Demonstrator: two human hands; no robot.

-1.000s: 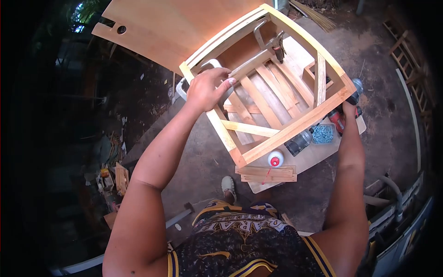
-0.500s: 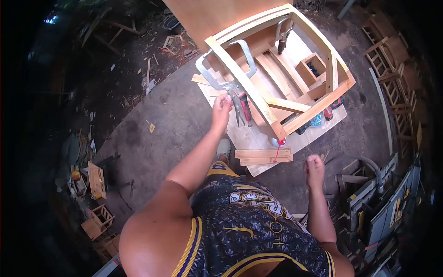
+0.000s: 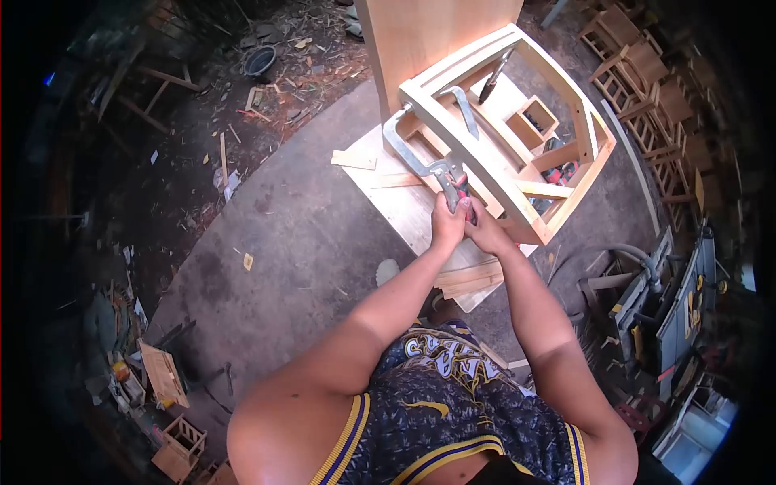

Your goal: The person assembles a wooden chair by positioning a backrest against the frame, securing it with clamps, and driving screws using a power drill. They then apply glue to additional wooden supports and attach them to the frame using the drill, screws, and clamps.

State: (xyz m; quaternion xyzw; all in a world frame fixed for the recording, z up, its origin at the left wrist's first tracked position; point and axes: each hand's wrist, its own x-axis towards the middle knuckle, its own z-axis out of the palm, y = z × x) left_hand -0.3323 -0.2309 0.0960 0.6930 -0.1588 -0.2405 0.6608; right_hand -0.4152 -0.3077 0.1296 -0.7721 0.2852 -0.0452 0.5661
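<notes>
Both hands are closed around the handles of a locking C-clamp [image 3: 397, 141]. My left hand [image 3: 448, 221] wraps the grey handle from the left. On the right side, my right hand [image 3: 487, 231] grips around the red lever; the handle ends are hidden in my fingers. The clamp's jaws reach over the near-left rail of a light wooden frame [image 3: 505, 187], which has diagonal corner braces. A tall wooden panel [image 3: 436, 44] rises behind the frame. A second clamp [image 3: 490, 85] hangs on the frame's far rail.
Beneath the frame lies a light board [image 3: 390, 202] carrying wood strips [image 3: 469, 279], a small open wooden box [image 3: 533, 120] and red-black tools [image 3: 560, 173]. Stacked wooden stools [image 3: 663, 121] line the right. A grey machine [image 3: 663, 307] stands nearer right, and a black basin [image 3: 259, 61] sits far left.
My right hand has come up from the lower right to the clamp handles. My left hand now wraps its handle more fully. The view has shifted, and the panel appears more upright.
</notes>
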